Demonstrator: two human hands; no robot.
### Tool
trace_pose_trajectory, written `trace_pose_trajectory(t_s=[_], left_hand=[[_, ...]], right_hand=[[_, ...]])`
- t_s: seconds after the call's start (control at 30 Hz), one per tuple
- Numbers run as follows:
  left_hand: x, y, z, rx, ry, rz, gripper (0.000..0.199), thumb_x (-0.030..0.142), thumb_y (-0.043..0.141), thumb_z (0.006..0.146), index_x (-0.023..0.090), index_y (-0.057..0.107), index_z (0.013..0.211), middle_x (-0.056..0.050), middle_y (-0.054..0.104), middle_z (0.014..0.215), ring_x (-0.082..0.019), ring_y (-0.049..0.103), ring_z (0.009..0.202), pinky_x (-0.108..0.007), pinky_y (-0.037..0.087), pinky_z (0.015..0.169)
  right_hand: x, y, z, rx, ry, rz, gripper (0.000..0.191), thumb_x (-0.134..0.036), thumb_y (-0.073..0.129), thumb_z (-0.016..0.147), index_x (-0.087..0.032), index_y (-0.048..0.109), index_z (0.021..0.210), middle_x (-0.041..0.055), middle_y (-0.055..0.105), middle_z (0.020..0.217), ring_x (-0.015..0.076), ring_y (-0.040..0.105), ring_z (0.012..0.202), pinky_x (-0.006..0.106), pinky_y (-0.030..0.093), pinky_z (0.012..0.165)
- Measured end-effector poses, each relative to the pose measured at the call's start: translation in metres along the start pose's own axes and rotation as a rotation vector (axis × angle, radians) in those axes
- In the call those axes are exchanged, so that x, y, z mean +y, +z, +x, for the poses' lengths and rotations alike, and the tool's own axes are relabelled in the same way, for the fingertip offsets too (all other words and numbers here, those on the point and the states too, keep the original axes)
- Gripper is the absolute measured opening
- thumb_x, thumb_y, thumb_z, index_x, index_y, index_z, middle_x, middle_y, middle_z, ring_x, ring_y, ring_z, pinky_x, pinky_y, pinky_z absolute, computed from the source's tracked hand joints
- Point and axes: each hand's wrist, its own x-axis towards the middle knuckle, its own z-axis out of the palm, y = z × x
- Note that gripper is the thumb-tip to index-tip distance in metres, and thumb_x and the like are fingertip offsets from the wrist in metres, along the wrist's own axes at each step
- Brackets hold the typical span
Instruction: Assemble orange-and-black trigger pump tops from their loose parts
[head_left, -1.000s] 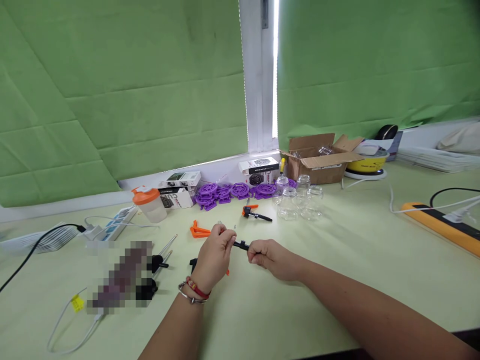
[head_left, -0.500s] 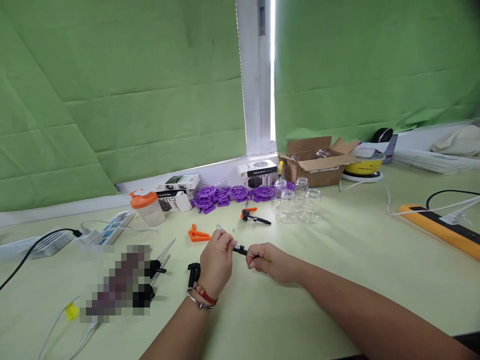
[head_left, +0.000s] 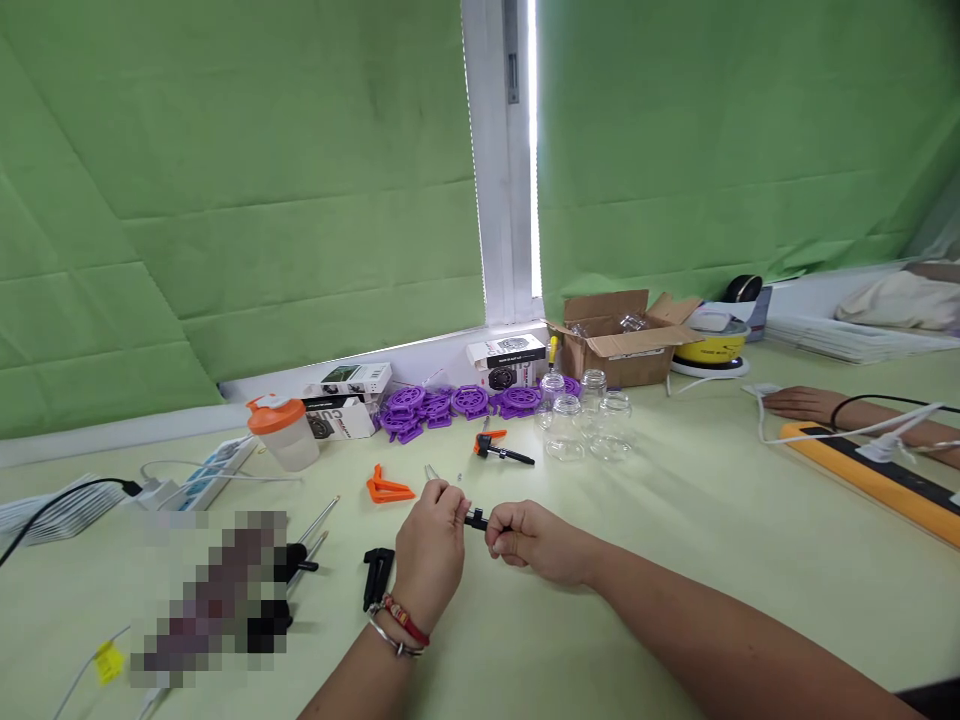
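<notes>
Between both hands a slim black rod-shaped part [head_left: 476, 519] with a small raised piece on it is held; most of it is hidden by fingers. My left hand [head_left: 430, 535], with a red bracelet and a metal bangle at the wrist, is closed on its left end. Thin metal prongs [head_left: 430, 472] show just beyond that hand. My right hand [head_left: 536, 540] is closed around the right end. Beside my left wrist lies a black angled part [head_left: 377, 578]. Farther back are an orange angled part [head_left: 388, 489] and a black-and-orange rod assembly [head_left: 504, 452].
Purple wheel-like pieces [head_left: 471, 401], glass jars [head_left: 566, 430] and a cardboard box [head_left: 619, 360] line the back. An orange-lidded cup [head_left: 285, 432] stands left. Another person's hand [head_left: 799, 403] rests at right near an orange power strip [head_left: 877, 478]. Metal rods [head_left: 319, 520] lie left.
Less of the rod-shaped part shows between my hands, and its silvery section is no longer visible. Another person's hand has come in at the right. The whole view has shifted slightly.
</notes>
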Motion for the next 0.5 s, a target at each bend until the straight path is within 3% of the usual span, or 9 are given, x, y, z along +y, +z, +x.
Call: trace_pose_trajectory(t_s=[0.1,0.2,0.3,0.37,0.5], left_hand=[[0.002,0.0,-0.001,-0.024,0.017,0.023,0.026,0.026,0.029,0.091,0.021,0.052,0.081,-0.004,0.057,0.09,-0.016,0.056,0.069,-0.026,0.039,0.055],[0.002,0.001,-0.004,0.003,0.041,-0.057,0.024,0.027,0.033,0.09,0.02,0.049,0.106,-0.008,0.059,0.103,-0.021,0.06,0.087,-0.033,0.045,0.068],[-0.001,0.001,-0.006,0.067,-0.024,-0.211,0.046,0.032,0.043,0.086,0.018,0.031,0.128,-0.015,0.054,0.12,-0.025,0.057,0.104,-0.038,0.046,0.08],[-0.005,0.002,-0.006,0.106,-0.126,-0.302,0.055,0.039,0.05,0.081,0.016,0.03,0.127,-0.017,0.053,0.121,-0.027,0.058,0.102,-0.041,0.047,0.079],[-0.009,0.006,-0.003,0.142,-0.312,-0.442,0.053,0.05,0.061,0.069,0.015,0.045,0.105,-0.016,0.058,0.108,-0.029,0.059,0.098,-0.044,0.048,0.079]], right_hand=[[0.001,0.0,0.001,0.01,0.011,0.007,0.006,-0.019,0.056,0.071,-0.014,0.053,0.073,-0.0021,0.051,0.065,0.0046,0.034,0.05,0.022,0.023,0.049],[0.004,0.0,0.002,0.009,0.002,0.042,0.008,-0.021,0.057,0.072,-0.015,0.053,0.073,-0.002,0.051,0.066,0.0041,0.033,0.049,0.022,0.023,0.049],[0.006,-0.001,0.003,0.0,-0.013,0.062,0.009,-0.021,0.058,0.072,-0.014,0.052,0.074,-0.0024,0.05,0.065,0.0042,0.033,0.049,0.022,0.023,0.05],[0.006,-0.001,0.004,-0.007,-0.022,0.055,0.009,-0.022,0.058,0.073,-0.014,0.053,0.074,-0.0024,0.05,0.065,0.0044,0.033,0.05,0.022,0.023,0.05],[0.006,-0.003,0.004,-0.001,-0.03,0.032,0.01,-0.023,0.059,0.073,-0.015,0.053,0.075,-0.0026,0.05,0.066,0.0044,0.033,0.049,0.022,0.023,0.049]])
